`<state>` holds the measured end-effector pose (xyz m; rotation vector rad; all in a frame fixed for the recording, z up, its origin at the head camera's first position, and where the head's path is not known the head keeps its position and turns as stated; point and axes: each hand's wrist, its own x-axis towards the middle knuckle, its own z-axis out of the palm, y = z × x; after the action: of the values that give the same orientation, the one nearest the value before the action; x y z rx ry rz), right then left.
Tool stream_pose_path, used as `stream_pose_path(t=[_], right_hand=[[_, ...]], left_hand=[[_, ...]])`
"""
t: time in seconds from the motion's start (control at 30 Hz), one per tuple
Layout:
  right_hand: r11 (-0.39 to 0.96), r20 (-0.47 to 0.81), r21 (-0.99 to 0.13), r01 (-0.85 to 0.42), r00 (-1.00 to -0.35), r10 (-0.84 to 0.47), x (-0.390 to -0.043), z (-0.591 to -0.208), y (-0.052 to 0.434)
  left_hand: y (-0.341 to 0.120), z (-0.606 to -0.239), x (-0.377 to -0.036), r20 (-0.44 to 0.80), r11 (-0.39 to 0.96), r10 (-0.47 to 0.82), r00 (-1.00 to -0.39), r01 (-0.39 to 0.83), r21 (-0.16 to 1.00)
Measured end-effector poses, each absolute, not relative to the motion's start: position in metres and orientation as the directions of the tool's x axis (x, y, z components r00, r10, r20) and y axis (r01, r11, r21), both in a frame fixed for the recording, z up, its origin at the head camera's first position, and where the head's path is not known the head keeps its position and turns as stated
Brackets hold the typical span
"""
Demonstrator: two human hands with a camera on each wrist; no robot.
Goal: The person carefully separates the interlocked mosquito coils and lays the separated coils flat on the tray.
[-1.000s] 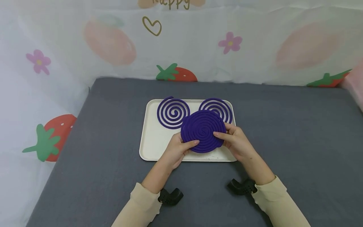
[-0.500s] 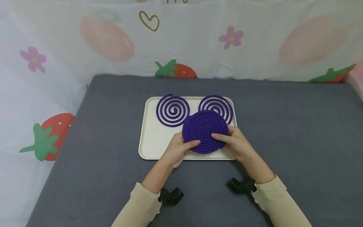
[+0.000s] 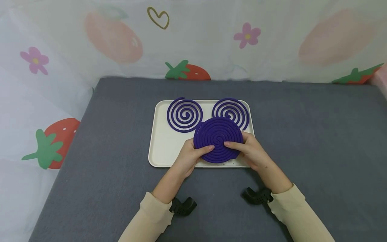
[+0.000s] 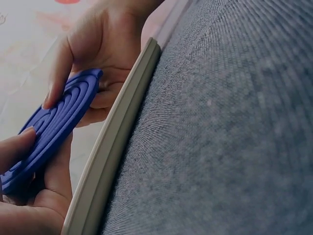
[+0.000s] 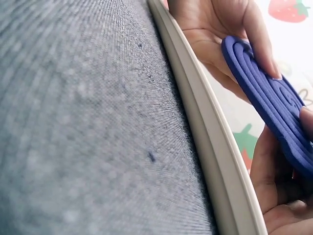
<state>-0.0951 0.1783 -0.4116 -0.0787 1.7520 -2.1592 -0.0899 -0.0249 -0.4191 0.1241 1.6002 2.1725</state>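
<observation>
Both hands hold a dense purple double coil tilted up above the near part of a cream tray. My left hand grips its left edge with the thumb on top; my right hand grips the right edge the same way. The wrist views show the coil lifted off the tray rim. Two single purple spirals lie flat on the tray's far half, one at the left and one at the right, the latter partly hidden by the held coil.
The tray sits on a grey cloth table. A white curtain with strawberries and flowers closes off the back and left side. Black wrist mounts hang under the cream sleeves.
The thumbs have crept slightly toward the coil's centre. The view has shifted a little, so the tray appears higher. The coil stays held in both hands.
</observation>
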Motion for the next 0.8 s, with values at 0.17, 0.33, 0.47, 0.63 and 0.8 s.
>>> stream_pose_path(t=[0.17, 0.33, 0.47, 0.63, 0.8], right_hand=[[-0.155, -0.173, -0.961, 0.229, -0.935, -0.309, -0.0954, -0.4113, 0.1777], [-0.153, -0.178, -0.961, 0.231, -0.937, -0.301, -0.0971, -0.4139, 0.1773], [-0.15, -0.174, -0.962, 0.227, -0.938, -0.3, -0.0976, -0.4151, 0.177], [-0.156, -0.179, -0.96, 0.234, -0.936, -0.303, -0.0973, -0.4146, 0.1767], [-0.178, -0.181, -0.953, 0.246, -0.93, -0.319, -0.0963, -0.412, 0.1768]], left_hand=[[-0.0247, -0.4183, -0.0901, -0.185, -0.235, 0.387, -0.903, -0.291, 0.928], [-0.0245, -0.4189, -0.0908, -0.179, -0.23, 0.391, -0.903, -0.284, 0.931], [-0.0248, -0.4192, -0.0908, -0.176, -0.228, 0.392, -0.903, -0.28, 0.932], [-0.0257, -0.4196, -0.0909, -0.166, -0.242, 0.406, -0.899, -0.281, 0.929], [-0.0268, -0.4212, -0.0914, -0.152, -0.278, 0.434, -0.888, -0.292, 0.915]])
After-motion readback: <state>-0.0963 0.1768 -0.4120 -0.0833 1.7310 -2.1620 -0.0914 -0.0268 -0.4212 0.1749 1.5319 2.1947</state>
